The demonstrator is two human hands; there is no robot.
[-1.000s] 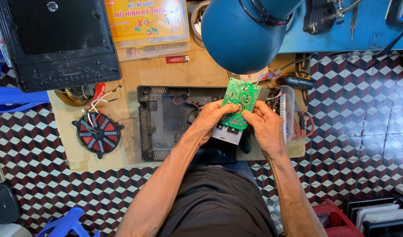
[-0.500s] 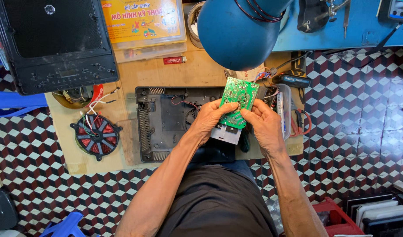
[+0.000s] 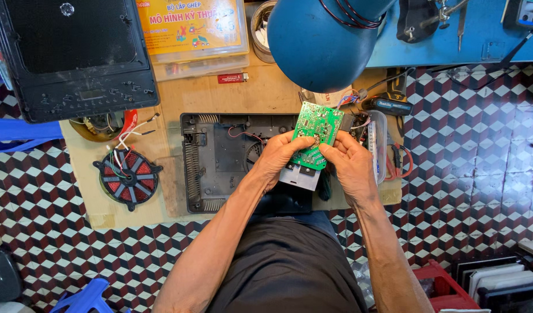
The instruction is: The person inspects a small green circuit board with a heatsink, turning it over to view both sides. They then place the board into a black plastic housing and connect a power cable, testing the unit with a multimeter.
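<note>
Both of my hands hold a green circuit board (image 3: 316, 132) with its solder side up, a grey metal heatsink hanging beneath its near edge. My left hand (image 3: 282, 155) grips the board's left side, thumb on top. My right hand (image 3: 351, 165) grips the right side, fingers curled around the edge. The board hovers over the right half of an open black cooker base (image 3: 220, 157) lying on a low wooden board (image 3: 237, 95). Wires run from the circuit board toward the base's right end.
A black glass cooker top (image 3: 75, 55) lies at the upper left. A red-and-black round coil (image 3: 127, 175) sits left of the base. A blue lamp shade (image 3: 321, 37) hangs above. A yellow box (image 3: 191, 29), a red lighter (image 3: 231, 77) and a blue bench (image 3: 452, 35) lie behind.
The circuit board and both hands stay in nearly the same place. The view has shifted slightly; the board looks tilted a little more upright.
</note>
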